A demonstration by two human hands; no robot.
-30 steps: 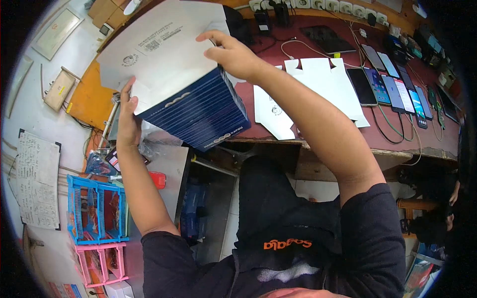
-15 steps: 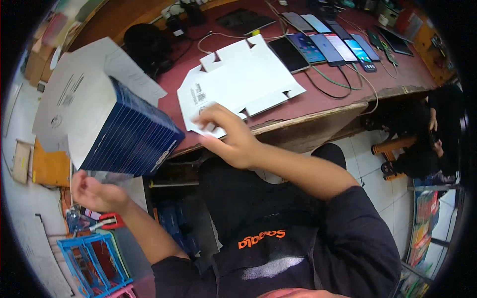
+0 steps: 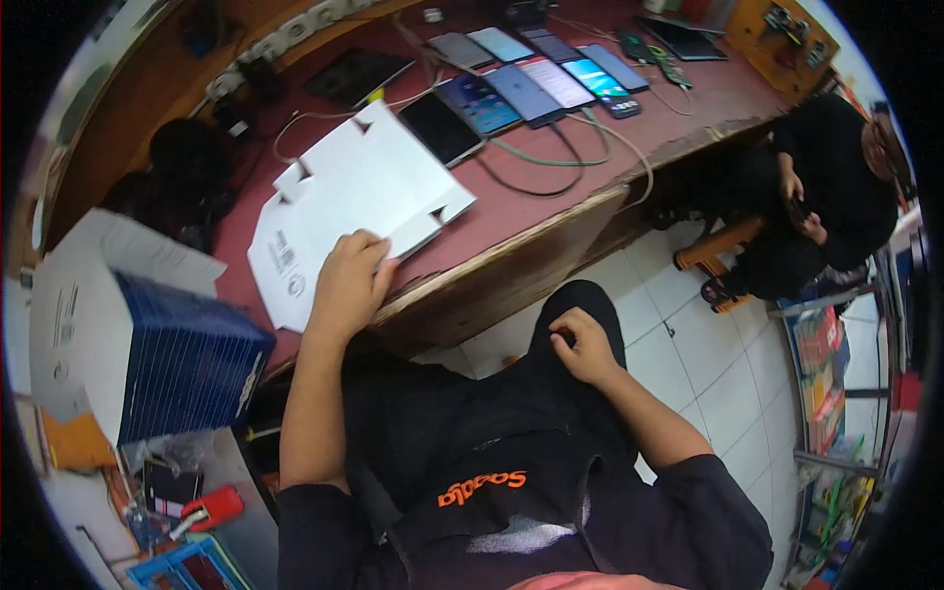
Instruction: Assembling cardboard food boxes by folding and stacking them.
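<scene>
White cardboard sheet [image 3: 369,187], flat and notched along its edges, lying on the maroon table [image 3: 710,96] with small dark print at its lower left end. Left hand [image 3: 346,285] on the near edge of the sheet, fingers bent over the top and thumb close to the border — impossible to tell whether pinching the card or only resting on it. Right hand [image 3: 587,349] on the dark-trousered knee [image 3: 588,297], fingers half curled toward the thumb; contact between the tips too small to make out.

Off to the left, beyond the left forearm, striped dark-blue box [image 3: 197,354], pale flaps spread out from it. Beside the sheet's far right side, dark-screened phone [image 3: 440,128], then several more phones [image 3: 523,93] in close rows, some screens lit. Black tablet [image 3: 359,74] farther back. Red tool [image 3: 214,506] at lower left, near a blue basket [image 3: 167,570] — and at far right, a seated person [image 3: 836,197] in black.
</scene>
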